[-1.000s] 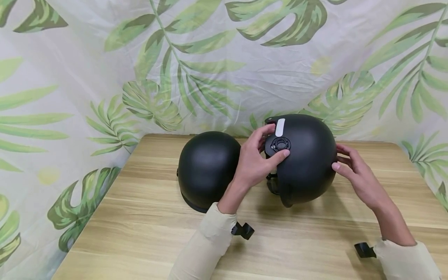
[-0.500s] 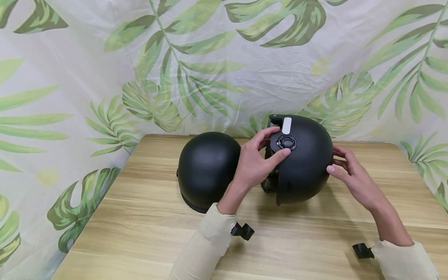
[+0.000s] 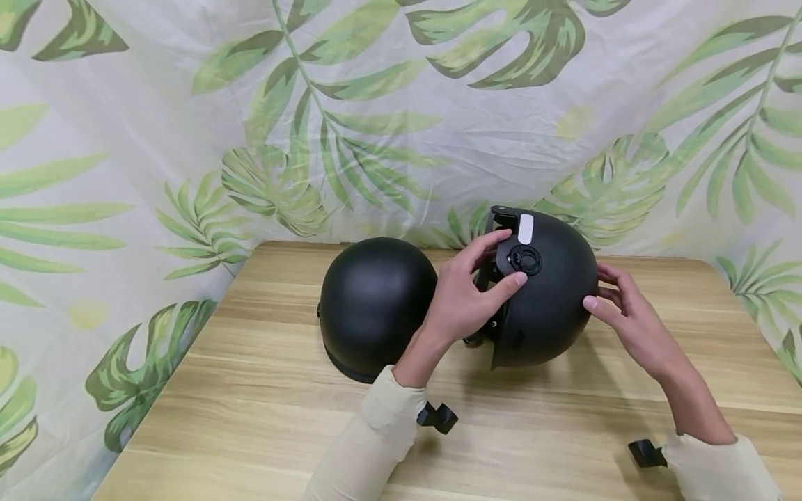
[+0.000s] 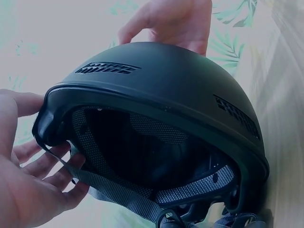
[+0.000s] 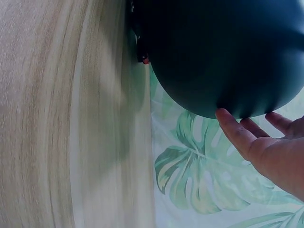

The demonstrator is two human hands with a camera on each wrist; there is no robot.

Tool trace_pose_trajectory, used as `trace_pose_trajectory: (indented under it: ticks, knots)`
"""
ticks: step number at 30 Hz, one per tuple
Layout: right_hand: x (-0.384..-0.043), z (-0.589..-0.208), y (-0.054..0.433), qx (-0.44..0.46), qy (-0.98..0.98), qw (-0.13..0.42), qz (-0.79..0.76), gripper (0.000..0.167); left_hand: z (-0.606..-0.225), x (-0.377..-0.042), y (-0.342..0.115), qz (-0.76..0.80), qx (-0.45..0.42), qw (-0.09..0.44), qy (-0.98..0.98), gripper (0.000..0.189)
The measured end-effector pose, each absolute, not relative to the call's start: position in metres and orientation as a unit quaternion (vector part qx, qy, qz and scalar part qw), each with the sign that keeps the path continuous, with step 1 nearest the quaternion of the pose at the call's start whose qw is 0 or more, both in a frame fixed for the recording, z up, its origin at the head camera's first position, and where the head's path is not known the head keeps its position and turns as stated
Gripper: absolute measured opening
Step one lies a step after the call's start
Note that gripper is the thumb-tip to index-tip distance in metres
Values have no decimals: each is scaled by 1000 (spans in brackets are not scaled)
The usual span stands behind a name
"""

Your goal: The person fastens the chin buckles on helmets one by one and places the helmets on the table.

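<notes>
A matte black helmet (image 3: 554, 306) is tipped on its side at the table's right half, its opening facing left. My left hand (image 3: 464, 299) grips its rim, thumb on the shell just below a round side dial (image 3: 526, 259) and fingers around the edge. In the left wrist view those fingers curl by a grey chin strap (image 4: 118, 192), and the mesh-edged lining (image 4: 199, 190) and vent slots (image 4: 107, 68) show. My right hand (image 3: 635, 330) rests its thumb and fingertips against the rounded crown, fingers extended in the right wrist view. A white label (image 3: 525, 229) sits above the dial.
A second black helmet (image 3: 372, 306) stands dome up on the wooden table (image 3: 250, 417), just left of my left hand and partly behind it. A leaf-printed cloth (image 3: 376, 139) hangs behind the table's back edge. Both wrists wear small black camera mounts (image 3: 647, 454).
The held helmet has turned between my hands, its dial and white label moving right and more of the rim showing. My left hand has shifted slightly right, my right hand slightly left.
</notes>
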State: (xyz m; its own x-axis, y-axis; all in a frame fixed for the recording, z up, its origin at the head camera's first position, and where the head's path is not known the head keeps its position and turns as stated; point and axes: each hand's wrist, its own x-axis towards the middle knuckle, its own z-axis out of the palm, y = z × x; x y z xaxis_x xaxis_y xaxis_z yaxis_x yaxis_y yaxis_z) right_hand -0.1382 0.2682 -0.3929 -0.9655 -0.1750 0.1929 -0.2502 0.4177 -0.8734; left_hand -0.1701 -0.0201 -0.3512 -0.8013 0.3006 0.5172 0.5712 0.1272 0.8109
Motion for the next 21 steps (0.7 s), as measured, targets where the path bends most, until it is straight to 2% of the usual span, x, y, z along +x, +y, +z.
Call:
trace_pose_trajectory:
  ticks: [14, 21]
  knots:
    - [-138, -392, 269, 125, -838, 41, 529, 60, -351, -168, -14, -579, -304, 113, -748, 64]
    - [-138, -392, 268, 123, -836, 43, 533, 60, -352, -166, -11, -551, -336, 111, -756, 63]
